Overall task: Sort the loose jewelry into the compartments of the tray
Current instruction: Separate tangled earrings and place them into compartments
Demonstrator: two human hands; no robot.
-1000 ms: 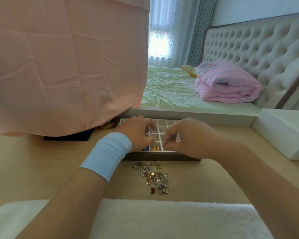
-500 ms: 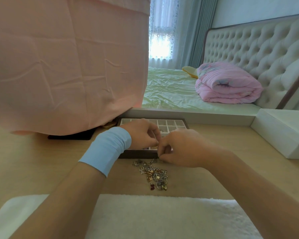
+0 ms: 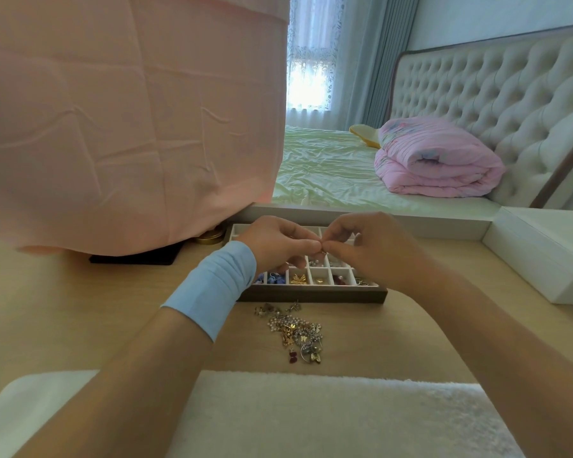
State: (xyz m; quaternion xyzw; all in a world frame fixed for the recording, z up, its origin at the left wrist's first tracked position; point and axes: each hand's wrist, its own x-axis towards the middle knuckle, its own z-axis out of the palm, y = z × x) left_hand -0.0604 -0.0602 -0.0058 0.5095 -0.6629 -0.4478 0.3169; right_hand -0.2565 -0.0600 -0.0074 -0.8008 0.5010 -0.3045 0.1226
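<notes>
A small piece (image 3: 323, 250), too tiny to be identified, is pinched between the fingertips of the left hand (image 3: 278, 247) and the right hand (image 3: 372, 251). Both hands are curled closed on it and held together just above the middle of the tray (image 3: 311, 296). Whether a clasp is being worked or two tangled bits are being parted cannot be told. The step is judged best done with the piece kept directly over the tray, so that anything let slip is caught by a compartment and not lost on the table (image 3: 63, 309). A light, steady pull is advised rather than a tug, since fine links are likely to bend. In the tray's near row, blue beads (image 3: 273, 278), a gold butterfly (image 3: 299, 279) and a red item (image 3: 338, 279) are already lodged in separate compartments, so a match by colour or kind is suggested for the release. The loose jewelry (image 3: 295, 332) is heaped on the table just in front of the tray, on the person's side, and much of it is yet to be sorted. A blue wristband (image 3: 215, 285) is worn at the tray's left edge
</notes>
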